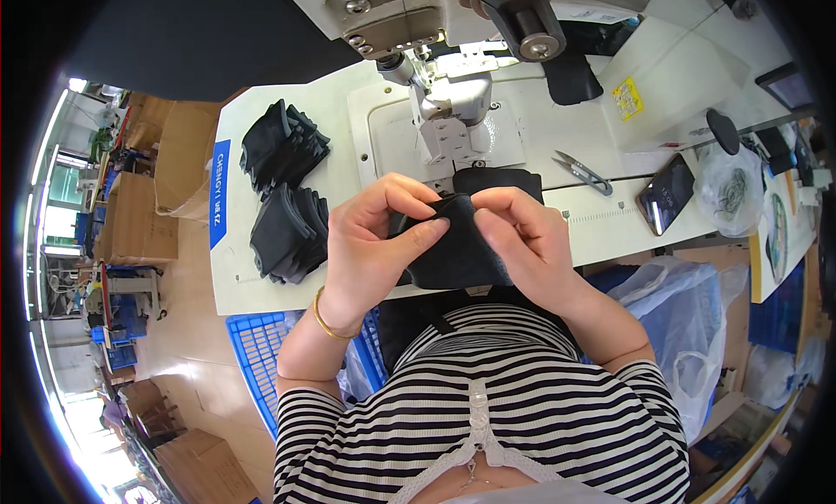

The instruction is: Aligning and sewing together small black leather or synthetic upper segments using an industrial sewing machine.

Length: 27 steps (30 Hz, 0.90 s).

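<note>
A black fabric piece (457, 253) hangs between my hands over the front edge of the sewing table. My left hand (376, 234) pinches its upper edge between thumb and forefinger. On the other side, my right hand (527, 238) grips the same edge, thumb in front. Just beyond my hands stands a white sewing machine (457, 112), its needle area partly hidden by metal parts. Another black fabric piece (501, 182) lies flat on the table behind my right hand.
Two stacks of black fabric pieces, a far one (283, 147) and a near one (292, 234), lie at left. Thread snips (583, 173), a phone (666, 195) and a clear plastic bag (730, 191) are at right. A blue crate (261, 352) stands below the table.
</note>
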{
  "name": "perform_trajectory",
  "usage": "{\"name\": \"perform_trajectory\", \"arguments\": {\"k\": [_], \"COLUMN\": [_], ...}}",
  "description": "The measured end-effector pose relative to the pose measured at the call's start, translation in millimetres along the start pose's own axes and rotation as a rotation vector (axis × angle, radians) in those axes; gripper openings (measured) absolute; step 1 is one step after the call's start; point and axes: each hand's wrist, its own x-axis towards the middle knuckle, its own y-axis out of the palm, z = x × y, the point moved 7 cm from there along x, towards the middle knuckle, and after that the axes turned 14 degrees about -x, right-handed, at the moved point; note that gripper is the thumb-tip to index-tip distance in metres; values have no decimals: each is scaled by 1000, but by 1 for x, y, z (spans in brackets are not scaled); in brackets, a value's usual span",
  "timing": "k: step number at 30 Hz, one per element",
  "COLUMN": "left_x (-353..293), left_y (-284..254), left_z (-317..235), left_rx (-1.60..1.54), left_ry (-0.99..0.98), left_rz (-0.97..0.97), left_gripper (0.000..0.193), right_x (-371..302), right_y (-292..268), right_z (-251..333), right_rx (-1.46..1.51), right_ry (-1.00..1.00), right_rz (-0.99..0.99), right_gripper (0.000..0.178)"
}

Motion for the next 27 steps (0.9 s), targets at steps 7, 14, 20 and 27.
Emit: {"name": "perform_trajectory", "arguments": {"k": [7,14,20,27], "left_x": [2,4,5,3], "left_y": [6,5,8,-7], "left_z": [-4,4,2,-1], "left_rx": [-45,179,151,55], "left_ry": [-2,-20,28,63], "left_rz": [-104,-13,-5,-166], "left_gripper": [14,14,14,12], "right_x": [1,1,1,0], "right_y": [-5,-6,-6,-2], "right_z": [10,10,11,10], "right_rx": [-209,-208,-229,-177], "right_ry": [-118,-105,-117,-136], "right_rz": [-110,-112,-130,-135], "right_gripper": [10,11,10,12]}}
